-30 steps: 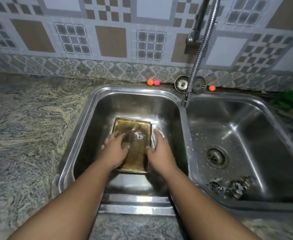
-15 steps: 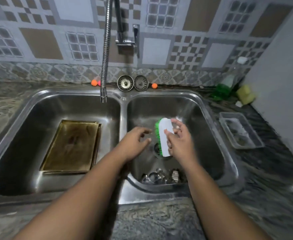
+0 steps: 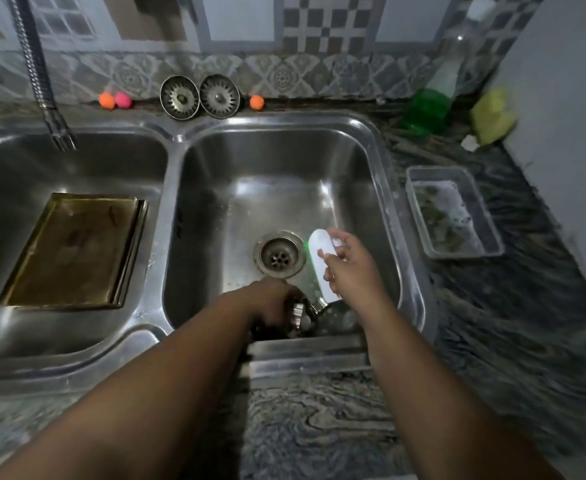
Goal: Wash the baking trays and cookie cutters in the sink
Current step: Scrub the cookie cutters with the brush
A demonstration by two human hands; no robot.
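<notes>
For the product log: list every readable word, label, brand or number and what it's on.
None can be read.
No label shows on the bottle of green liquid.
The white brush in the right hand: plain back.
The plastic tub: no marking.
The cookie cutters at the left hand: too dark to tell.

My 2 arms are bare: left forearm (image 3: 167, 386) and right forearm (image 3: 433, 386) uncovered to the wrists, left hand (image 3: 270, 306) and right hand (image 3: 350, 268) bare too. Blur hides finer detail.
</notes>
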